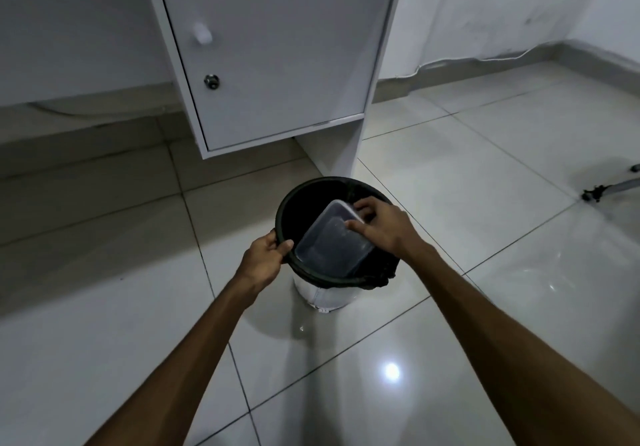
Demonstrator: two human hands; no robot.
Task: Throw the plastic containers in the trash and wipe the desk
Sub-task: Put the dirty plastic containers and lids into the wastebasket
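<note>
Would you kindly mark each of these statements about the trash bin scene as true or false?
1. The left hand grips the rim of the trash bin. True.
2. The clear plastic container lies on the floor beside the bin. False: the right hand holds it tilted in the bin's mouth.
3. The bin has a black liner. True.
4. The white cabinet door stands wide open. False: it is closed.
5. The bin stands on a carpet. False: it stands on the glossy tiled floor.
</note>
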